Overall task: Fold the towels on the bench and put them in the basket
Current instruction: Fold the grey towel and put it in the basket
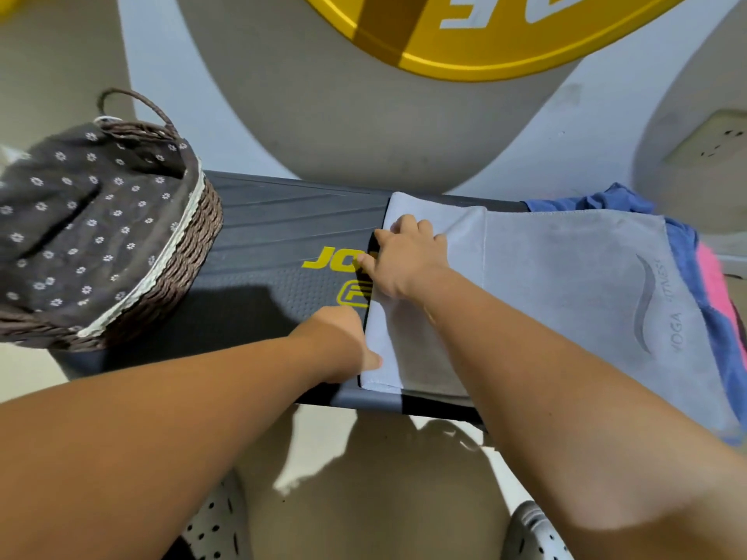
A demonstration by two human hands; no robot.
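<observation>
Left hand [339, 341] pinches near-left corner of grey towel [566, 284], thumb on top. Right hand [404, 256] farther along, fingers curled over same left edge. Grey towel flat on bench [291, 220], long axis along bench, logo end right, overlapping blue towel [606, 200] and pink towel [713, 276]. Basket [178, 268] on bench's left end, floral liner inside.

Bright daylight, hard shadows on the floor [384, 499] and tabletop [250, 309]. Strong fisheye bend at edges; corners soft.
</observation>
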